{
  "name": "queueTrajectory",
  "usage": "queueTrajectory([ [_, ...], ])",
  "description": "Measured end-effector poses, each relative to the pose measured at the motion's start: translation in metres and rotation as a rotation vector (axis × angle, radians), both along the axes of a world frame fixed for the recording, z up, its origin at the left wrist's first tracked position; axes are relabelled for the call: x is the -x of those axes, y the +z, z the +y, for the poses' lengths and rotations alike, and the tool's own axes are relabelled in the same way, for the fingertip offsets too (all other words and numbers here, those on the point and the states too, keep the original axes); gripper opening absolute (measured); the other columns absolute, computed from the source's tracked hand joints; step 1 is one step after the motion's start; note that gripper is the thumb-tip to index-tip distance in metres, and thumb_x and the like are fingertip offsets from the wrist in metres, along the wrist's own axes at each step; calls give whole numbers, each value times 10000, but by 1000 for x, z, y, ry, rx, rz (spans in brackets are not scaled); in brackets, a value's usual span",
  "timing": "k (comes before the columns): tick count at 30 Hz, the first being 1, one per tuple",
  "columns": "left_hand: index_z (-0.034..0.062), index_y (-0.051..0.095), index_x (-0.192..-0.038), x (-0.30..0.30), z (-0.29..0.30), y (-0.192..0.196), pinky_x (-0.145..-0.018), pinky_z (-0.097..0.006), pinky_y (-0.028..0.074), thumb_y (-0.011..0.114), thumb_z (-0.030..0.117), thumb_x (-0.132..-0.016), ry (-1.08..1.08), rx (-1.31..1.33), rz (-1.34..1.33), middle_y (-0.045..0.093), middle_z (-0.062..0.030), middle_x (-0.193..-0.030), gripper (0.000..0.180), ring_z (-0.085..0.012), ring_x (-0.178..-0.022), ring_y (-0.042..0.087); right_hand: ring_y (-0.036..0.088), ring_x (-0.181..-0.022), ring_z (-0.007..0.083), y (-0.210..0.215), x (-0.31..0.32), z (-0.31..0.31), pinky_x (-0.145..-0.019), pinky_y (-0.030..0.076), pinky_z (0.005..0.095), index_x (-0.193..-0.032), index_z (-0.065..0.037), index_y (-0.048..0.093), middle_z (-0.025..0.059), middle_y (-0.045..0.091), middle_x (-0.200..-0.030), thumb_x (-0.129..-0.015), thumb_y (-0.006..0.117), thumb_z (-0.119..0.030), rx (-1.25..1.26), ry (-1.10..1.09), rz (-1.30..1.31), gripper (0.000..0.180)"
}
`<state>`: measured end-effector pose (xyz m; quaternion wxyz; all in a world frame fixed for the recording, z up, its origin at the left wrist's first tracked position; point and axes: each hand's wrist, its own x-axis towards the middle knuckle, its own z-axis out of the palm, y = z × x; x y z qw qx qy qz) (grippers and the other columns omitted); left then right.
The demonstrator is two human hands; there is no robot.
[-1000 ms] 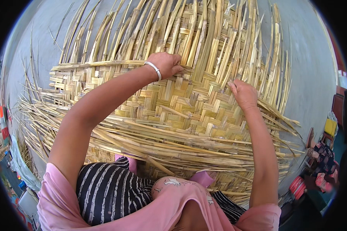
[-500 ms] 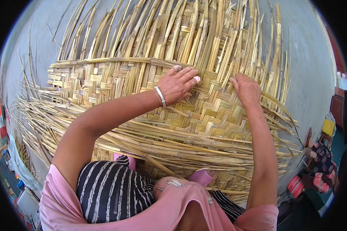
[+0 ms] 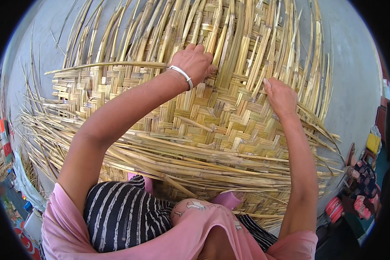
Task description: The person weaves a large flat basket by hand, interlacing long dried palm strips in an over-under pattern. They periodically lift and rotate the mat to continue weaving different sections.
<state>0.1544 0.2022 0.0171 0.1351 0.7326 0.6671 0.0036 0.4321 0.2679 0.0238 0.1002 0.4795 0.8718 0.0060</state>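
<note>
both arms outstretched; left hand (image 3: 194,63) fingers clenched on bamboo strips (image 3: 229,47); right hand (image 3: 281,96) flat, released.

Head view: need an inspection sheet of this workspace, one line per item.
Surface: grey concrete floor, bare at the edges.
Job's things: woven bamboo mat with loose strips fanning away at the far side and long strips across the near side.
Clutter: nothing seen on the mat.
Grippers: left hand, wearing a white bangle, presses on the strips; right hand rests on the weave.
Cables: nothing seen.
Surroundings: colourful items at the right rim, blurred.
</note>
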Motion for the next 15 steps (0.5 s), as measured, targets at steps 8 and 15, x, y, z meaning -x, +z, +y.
queueTrajectory([
  [8,105,586,-834,4,-4,-3,-592,-423,500,395,544,-914,39,180,-30,650,-110,-707,485,-291,-659,641,621,-606,254,-8,-7,8,-529,510,392,-797,-107,567,80,628,-674,-957,405,-381,-16,67,-49,357],
  [15,135,549,-753,16,-1,-35,-488,-387,459,384,581,-901,-34,-33,-58,615,-60,-621,499,-247,-521,583,606,-561,227,-15,-8,9,-488,499,361,-755,-118,565,67,606,-623,-944,444,-379,-149,147,-10,344],
])
